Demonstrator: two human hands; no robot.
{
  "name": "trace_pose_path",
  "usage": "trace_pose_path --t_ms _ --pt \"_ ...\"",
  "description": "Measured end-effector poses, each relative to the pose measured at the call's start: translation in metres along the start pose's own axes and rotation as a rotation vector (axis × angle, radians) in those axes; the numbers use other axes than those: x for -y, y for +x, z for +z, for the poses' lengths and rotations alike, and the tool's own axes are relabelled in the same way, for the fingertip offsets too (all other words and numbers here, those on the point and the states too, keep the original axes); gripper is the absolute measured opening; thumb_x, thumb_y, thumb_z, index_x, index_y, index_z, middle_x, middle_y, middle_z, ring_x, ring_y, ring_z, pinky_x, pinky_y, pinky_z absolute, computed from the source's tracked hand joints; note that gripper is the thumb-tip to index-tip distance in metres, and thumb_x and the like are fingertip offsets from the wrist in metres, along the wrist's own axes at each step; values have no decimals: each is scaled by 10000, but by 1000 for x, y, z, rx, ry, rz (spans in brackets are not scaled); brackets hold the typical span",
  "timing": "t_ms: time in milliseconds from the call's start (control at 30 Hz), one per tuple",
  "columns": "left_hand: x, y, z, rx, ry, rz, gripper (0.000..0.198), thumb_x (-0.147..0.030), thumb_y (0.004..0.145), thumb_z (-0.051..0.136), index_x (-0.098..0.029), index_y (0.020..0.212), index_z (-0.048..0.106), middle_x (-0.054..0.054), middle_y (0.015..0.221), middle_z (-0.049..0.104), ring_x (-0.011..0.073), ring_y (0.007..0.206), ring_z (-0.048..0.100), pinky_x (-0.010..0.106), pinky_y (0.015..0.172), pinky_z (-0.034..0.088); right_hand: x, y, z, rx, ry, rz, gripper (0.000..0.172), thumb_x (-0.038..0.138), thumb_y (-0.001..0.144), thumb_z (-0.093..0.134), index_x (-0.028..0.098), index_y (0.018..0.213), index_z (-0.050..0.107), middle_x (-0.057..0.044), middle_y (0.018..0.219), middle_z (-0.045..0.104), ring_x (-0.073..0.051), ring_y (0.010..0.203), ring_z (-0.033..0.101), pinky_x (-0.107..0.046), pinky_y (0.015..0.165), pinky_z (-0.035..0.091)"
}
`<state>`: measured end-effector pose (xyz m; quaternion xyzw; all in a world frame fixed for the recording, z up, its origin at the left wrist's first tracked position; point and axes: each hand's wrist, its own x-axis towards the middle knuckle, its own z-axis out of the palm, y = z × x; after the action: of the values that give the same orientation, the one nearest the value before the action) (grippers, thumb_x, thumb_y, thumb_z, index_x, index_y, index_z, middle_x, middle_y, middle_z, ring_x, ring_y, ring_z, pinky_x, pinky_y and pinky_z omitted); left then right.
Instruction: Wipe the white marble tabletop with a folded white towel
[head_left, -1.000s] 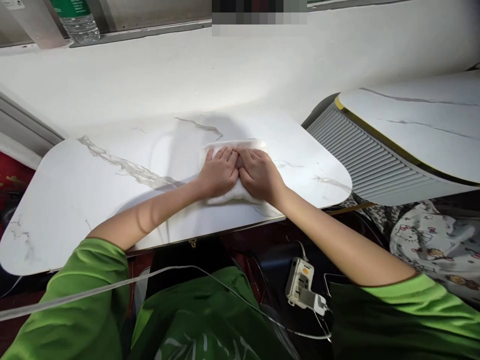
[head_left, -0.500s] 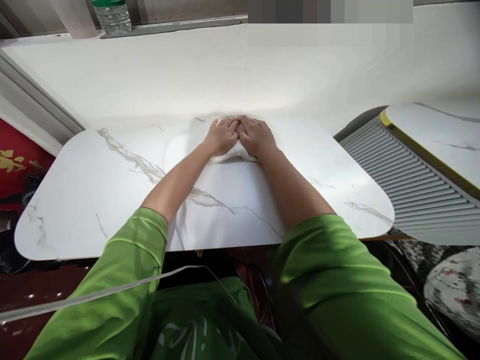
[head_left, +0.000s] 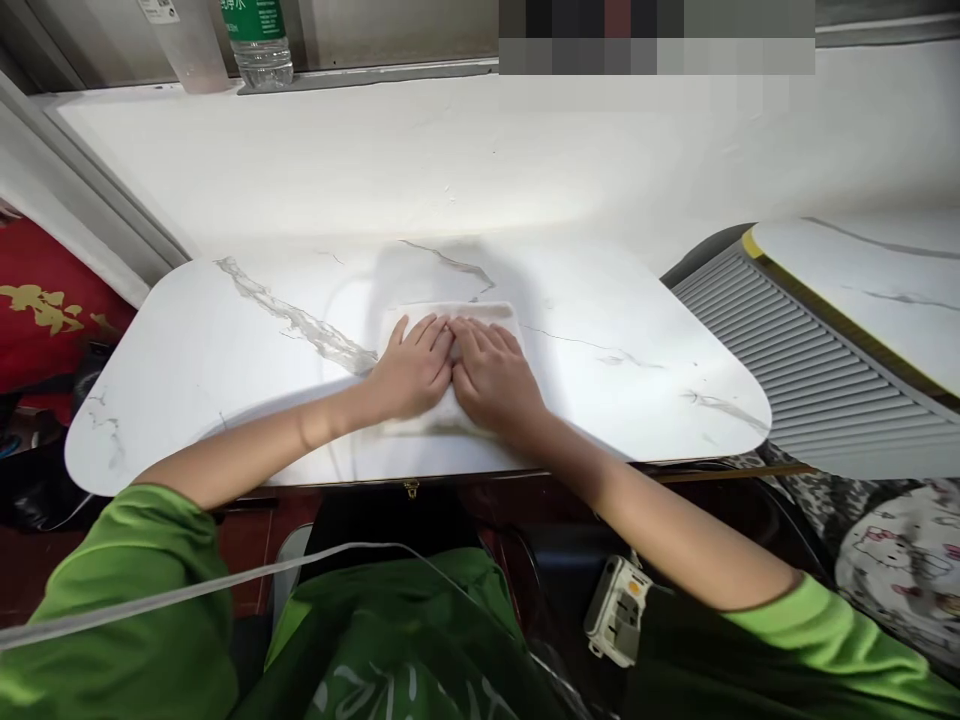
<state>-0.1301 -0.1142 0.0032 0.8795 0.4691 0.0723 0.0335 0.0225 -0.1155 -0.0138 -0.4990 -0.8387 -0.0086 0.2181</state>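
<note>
A white cloth (head_left: 491, 310) lies flat, apparently folded, on the white marble-patterned table (head_left: 637, 390), near the middle of its front half. My left hand (head_left: 412, 365) rests palm down on the cloth, its fingers stretched out and pointing away from me, the thumb side against the other hand. Beside it my right hand (head_left: 495, 375) also presses flat on the cloth, fingers extended. The fingertips of both hands meet near the cloth's centre. Much of the cloth is hidden under the hands.
A white wall (head_left: 337, 170) stands behind the table, with a water bottle (head_left: 262, 60) and a translucent cup (head_left: 196, 60) on its ledge. A ribbed grey cabinet (head_left: 832, 380) is at the right. Below the table edge lies a power strip (head_left: 619, 612); a pale cord (head_left: 247, 575) crosses my front.
Both hands have come back towards me with the cloth, from near the wall. The cloth, bunched under the fingers before, now lies flatter, and my elbows are bent outward.
</note>
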Motion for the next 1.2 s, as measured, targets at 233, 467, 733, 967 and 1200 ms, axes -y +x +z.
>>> trace_pose_path --t_ms 233,467,733,967,1200 --pt "-5 -55 -10 -15 1 -75 525 -230 978 264 -81 1467 387 172 1559 382 278 1486 279 495 1225 166 41 -17 0 31 39 -97 549 186 862 365 56 1379 492 -182 1413 564 -299 1333 483 -482 1145 330" --pt "66 4 -7 -67 -44 -109 512 -194 943 292 -67 1416 443 173 1508 446 258 1431 368 474 1211 200 25 67 32 15 94 -42 513 154 850 352 69 1326 525 -188 1319 623 -326 1232 532 -475 1072 361" --pt "154 85 -11 -68 -31 -74 474 -191 934 296 -130 1351 511 128 1482 493 226 1363 442 408 1183 258 2 168 67 32 80 59 424 153 872 336 81 1244 526 -200 1263 626 -330 1206 517 -469 1065 327" --pt "163 93 -9 -67 -25 -126 477 -207 951 286 -134 1381 478 121 1522 444 226 1406 389 423 1192 236 -3 179 71 29 91 44 444 145 868 334 91 1268 519 -191 1279 624 -320 1225 513 -470 1076 318" --pt "134 38 -11 -54 6 -131 507 -212 955 292 -112 1432 432 155 1527 430 248 1437 358 471 1202 206 23 130 59 47 80 -45 524 194 899 324 27 1372 475 -208 1405 549 -332 1300 470 -474 1115 288"
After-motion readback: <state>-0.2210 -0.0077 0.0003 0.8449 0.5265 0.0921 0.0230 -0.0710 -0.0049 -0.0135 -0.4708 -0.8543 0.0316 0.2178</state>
